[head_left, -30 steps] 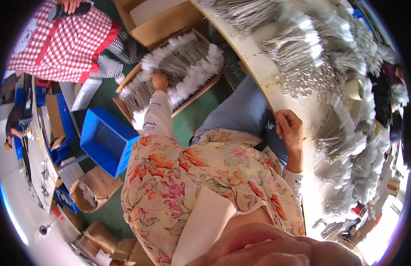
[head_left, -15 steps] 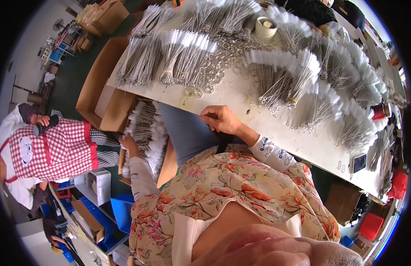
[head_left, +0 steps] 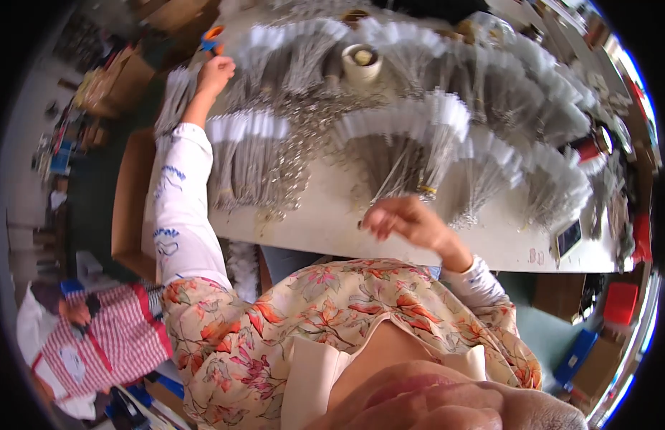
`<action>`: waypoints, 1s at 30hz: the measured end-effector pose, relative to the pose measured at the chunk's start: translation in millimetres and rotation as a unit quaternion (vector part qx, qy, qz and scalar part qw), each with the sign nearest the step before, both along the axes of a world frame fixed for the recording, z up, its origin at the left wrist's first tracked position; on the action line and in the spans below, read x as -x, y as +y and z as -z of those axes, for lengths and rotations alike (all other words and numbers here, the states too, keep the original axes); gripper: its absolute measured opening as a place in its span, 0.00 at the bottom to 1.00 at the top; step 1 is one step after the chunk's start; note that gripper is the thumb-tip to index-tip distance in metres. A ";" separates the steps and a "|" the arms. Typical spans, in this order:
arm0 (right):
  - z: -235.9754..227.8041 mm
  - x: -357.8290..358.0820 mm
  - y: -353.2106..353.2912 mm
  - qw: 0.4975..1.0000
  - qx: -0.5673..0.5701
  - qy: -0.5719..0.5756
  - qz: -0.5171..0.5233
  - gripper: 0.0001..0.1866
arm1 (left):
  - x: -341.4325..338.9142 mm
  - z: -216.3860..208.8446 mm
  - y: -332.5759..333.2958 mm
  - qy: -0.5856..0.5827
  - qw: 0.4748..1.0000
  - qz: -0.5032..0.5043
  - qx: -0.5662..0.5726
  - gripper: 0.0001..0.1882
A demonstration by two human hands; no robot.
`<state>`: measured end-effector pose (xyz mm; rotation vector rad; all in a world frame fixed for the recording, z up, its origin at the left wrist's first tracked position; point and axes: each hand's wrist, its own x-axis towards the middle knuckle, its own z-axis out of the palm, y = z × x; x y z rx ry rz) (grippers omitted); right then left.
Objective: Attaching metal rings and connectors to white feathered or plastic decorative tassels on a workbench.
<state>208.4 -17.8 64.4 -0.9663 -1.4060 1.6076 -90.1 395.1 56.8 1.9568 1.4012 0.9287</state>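
Observation:
At the far left of the table, my left hand point(head_left: 216, 75) is closed around the dark lower part of a small orange and blue tool point(head_left: 213, 37) with a looped top; its kind is hard to make out. Bundles of thin wire-stemmed brushes point(head_left: 248, 159) with white bristle heads and looped ends lie just below that arm. Over the table's near edge hovers my right hand point(head_left: 408, 223), slightly blurred, its fingers loosely bent and apart with nothing visible in them. Another brush bundle point(head_left: 404, 154), tied with a yellow band, lies just beyond it.
A white roll-shaped holder point(head_left: 361, 64) stands among the brushes on the white table point(head_left: 325, 222). A phone point(head_left: 568, 239) lies at the right edge. A cardboard box point(head_left: 132, 208) is left of the table. A person in a red checked apron point(head_left: 117, 337) stands at the lower left.
My left hand has left the box of brushes below the table and reached to the far left onto the orange and blue tool. My right hand has lifted and loosened. The view has shifted.

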 end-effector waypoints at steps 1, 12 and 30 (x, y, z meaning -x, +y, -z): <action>-10.5 -24.9 3.3 0.997 -0.015 -0.049 0.056 0.13 | -11.3 5.1 18.4 0.066 0.994 -0.018 0.085 0.12; -44.5 -159.2 229.5 0.849 -0.172 -0.459 0.197 0.10 | -23.6 48.9 64.4 0.294 0.932 -0.171 0.127 0.11; 48.1 -161.6 328.7 0.761 -0.126 -0.588 0.246 0.12 | -158.0 32.8 16.9 0.309 0.951 0.021 -0.019 0.15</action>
